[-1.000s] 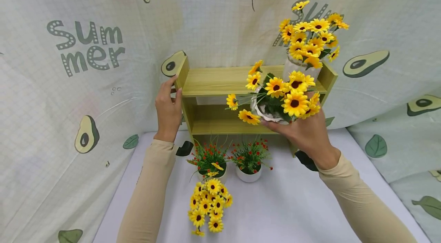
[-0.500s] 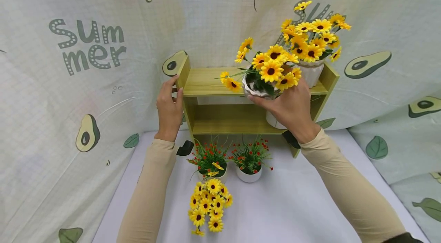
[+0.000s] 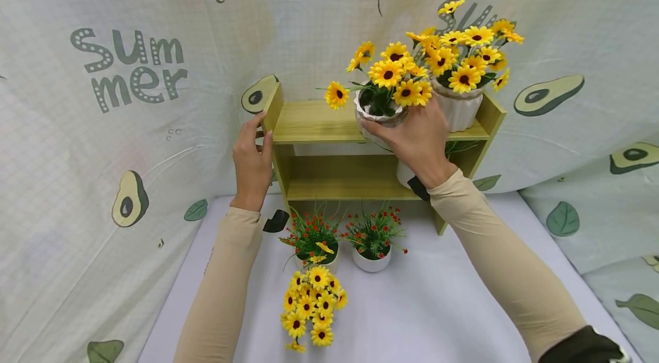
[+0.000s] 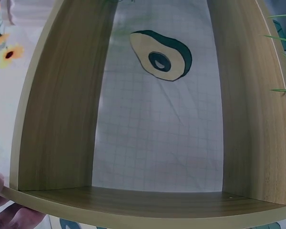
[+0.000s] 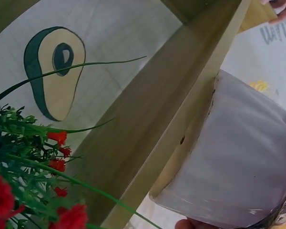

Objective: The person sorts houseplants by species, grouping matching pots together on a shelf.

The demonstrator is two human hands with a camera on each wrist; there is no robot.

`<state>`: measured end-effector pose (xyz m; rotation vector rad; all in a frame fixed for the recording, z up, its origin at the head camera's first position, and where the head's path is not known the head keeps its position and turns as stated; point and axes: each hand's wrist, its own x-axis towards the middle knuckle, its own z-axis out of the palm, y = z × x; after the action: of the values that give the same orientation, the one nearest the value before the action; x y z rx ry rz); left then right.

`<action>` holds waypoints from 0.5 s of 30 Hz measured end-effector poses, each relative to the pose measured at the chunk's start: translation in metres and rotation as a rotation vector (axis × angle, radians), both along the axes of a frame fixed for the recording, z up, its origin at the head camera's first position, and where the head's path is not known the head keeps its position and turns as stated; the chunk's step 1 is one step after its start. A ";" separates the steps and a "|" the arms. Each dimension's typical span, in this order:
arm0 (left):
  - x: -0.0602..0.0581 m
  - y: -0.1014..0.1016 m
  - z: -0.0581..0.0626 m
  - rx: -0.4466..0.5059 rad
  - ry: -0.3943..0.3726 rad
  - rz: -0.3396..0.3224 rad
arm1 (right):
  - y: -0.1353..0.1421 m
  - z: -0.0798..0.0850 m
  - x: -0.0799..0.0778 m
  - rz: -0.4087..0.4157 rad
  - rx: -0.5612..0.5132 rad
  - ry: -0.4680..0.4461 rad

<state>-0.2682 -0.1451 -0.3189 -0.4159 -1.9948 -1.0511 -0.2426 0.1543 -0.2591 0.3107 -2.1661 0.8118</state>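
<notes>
My right hand (image 3: 421, 140) grips a white potted sunflower plant (image 3: 386, 74), thumb in front, at the upper board of a two-tier wooden shelf (image 3: 314, 123). In the right wrist view the white pot (image 5: 238, 157) hangs over or rests at the board's edge; I cannot tell whether it is set down. Just right of it, another potted sunflower plant (image 3: 460, 108) stands on the same board. My left hand (image 3: 251, 160) holds the shelf's left side panel near its top. The left wrist view shows its fingers (image 4: 21, 217) at the panel's corner.
On the lower tier, a white pot (image 3: 405, 173) is partly hidden behind my right wrist; red flowers (image 5: 57, 164) show there. Two red-flowered pots (image 3: 372, 260) stand before the shelf on the white table (image 3: 437, 294), with more sunflowers (image 3: 314, 306) nearer. A printed cloth (image 3: 206, 37) hangs behind.
My right hand has carried the potted sunflowers left and back onto the upper board's level, beside the other sunflower pot. The pot has tipped more upright. My left hand stays in place.
</notes>
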 end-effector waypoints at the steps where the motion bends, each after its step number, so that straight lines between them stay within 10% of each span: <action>1: 0.000 0.000 0.000 -0.002 0.002 0.000 | 0.000 0.001 -0.002 -0.011 -0.003 -0.013; 15: 0.000 0.001 0.000 -0.003 0.007 0.004 | -0.007 0.009 -0.022 -0.151 -0.016 -0.211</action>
<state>-0.2679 -0.1444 -0.3187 -0.4165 -1.9902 -1.0432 -0.2648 0.1473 -0.2498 0.0538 -2.3448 0.8055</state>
